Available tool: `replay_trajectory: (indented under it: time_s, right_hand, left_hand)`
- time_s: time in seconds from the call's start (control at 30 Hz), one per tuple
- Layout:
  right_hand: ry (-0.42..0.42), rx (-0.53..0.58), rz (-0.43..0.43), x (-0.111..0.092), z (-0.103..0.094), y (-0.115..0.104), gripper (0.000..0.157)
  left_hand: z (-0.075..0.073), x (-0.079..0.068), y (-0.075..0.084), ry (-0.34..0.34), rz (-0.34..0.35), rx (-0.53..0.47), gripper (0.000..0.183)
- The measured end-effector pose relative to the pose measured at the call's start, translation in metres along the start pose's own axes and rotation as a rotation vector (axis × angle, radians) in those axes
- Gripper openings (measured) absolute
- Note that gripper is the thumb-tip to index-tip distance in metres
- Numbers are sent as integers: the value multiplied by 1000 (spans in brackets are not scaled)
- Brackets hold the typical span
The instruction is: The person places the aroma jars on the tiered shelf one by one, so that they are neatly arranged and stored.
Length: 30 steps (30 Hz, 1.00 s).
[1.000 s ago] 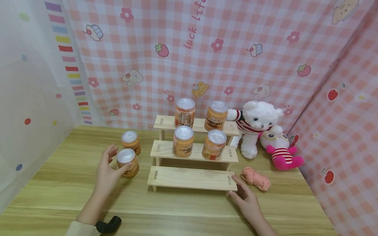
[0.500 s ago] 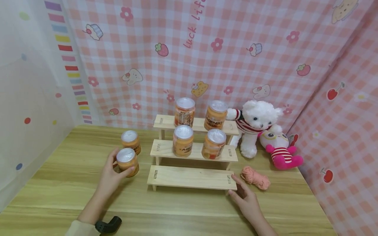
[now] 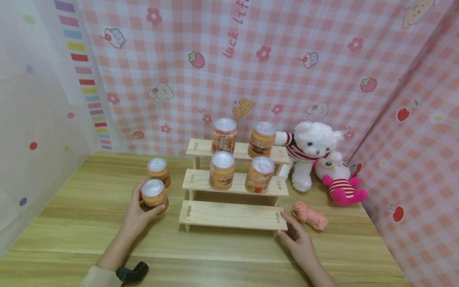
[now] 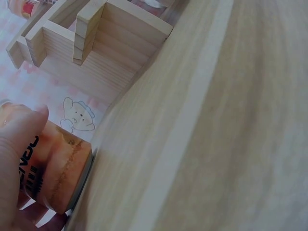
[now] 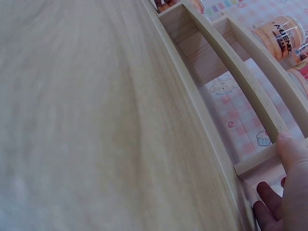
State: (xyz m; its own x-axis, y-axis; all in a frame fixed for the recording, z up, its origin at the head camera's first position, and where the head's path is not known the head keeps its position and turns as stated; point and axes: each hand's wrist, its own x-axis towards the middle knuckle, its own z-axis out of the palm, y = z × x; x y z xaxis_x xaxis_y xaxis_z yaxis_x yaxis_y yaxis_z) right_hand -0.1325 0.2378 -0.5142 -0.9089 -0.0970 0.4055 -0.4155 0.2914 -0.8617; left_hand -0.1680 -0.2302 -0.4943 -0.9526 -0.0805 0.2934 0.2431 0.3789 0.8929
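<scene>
**On the table, a left hand grips a jar while a right hand rests at a wooden stand's corner**

From the head view, I see the person's left hand (image 3: 138, 211) closed around the side of an orange jar (image 3: 154, 194) left of the three-tiered wooden stand (image 3: 233, 217). The thumb lies across its front and the fingers go round its far side. The jar is upright, at or very near the wood-grain table (image 3: 229, 255); I can't tell whether it is lifted at all. Just behind it stands a second jar (image 3: 158, 171). On the top shelf (image 3: 202, 148) are a back-left jar (image 3: 224, 138) and a back-right jar (image 3: 262, 141); on the middle shelf (image 3: 198, 181), a mid-left jar (image 3: 222, 173) and a mid-right jar (image 3: 259, 177).

The right hand (image 3: 301, 245) has its fingers loosely extended, touching the right end of the lowest shelf. Near it lies a skein of pink yarn (image 3: 310, 216); behind sit a white plush bear (image 3: 315, 141) and a pink plush doll (image 3: 342, 185), against a checked cloth (image 3: 229, 79).

At the left wrist, the held jar looms at lower left, its dark lettering partly covered by the thumb, with the stand's pale side beyond and apart from it.

Over at the right wrist, the thumb tip meets the shelf's corner, and the other visible fingers are below it, relaxed and slightly bent.
</scene>
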Motion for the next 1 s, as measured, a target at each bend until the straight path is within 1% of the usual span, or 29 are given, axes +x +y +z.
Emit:
replay_trajectory:
  time_s: [0.2, 0.43, 0.57, 0.83, 1.0]
  right_hand:
    - [-4, 4, 16, 1, 0, 0, 52]
    - [-4, -2, 8, 1, 0, 2, 52]
    - [-4, 9, 2, 0, 0, 2, 52]
    - [4, 0, 3, 0, 0, -1, 52]
    - [-2, -2, 5, 0, 0, -1, 51]
  left_hand:
    - [1, 1, -3, 6, 23, -8, 94]
    - [0, 0, -2, 27, 11, -13, 89]
    - [0, 0, -3, 42, 19, -23, 88]
    - [0, 1, 7, 50, 39, -55, 90]
    - [-3, 3, 14, 43, 3, -62, 89]
